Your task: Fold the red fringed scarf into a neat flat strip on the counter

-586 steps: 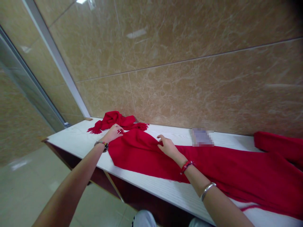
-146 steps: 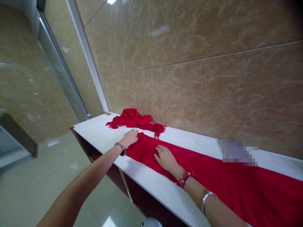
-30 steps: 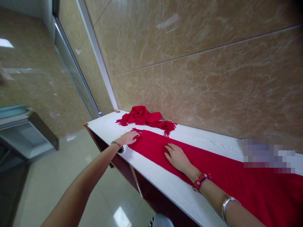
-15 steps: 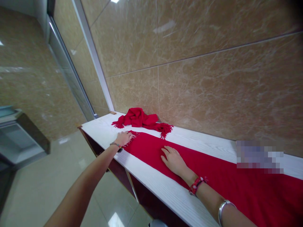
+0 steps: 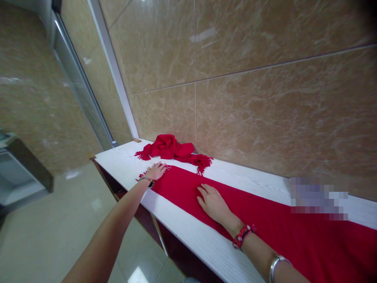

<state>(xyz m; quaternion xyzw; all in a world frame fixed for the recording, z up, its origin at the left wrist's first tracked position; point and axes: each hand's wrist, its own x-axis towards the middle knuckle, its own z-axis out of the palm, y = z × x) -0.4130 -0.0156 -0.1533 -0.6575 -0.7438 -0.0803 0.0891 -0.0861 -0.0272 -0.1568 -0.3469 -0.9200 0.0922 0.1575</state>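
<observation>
A long red scarf lies flat along a white table that stands against a marble wall. My left hand rests on the scarf's fringed far end, fingers stretched out and flat. My right hand lies palm down on the cloth farther along, fingers spread. A second red scarf sits crumpled in a heap by the wall, just beyond my left hand.
A blurred-out patch covers something on the table near the wall at the right. The table's front edge drops to a glossy tiled floor. A metal door frame rises at the left, with a grey cabinet beyond.
Over the last second my left hand has spread out flat over the fringe at the scarf's end. My right hand has kept still on the cloth. The view has shifted slightly.
</observation>
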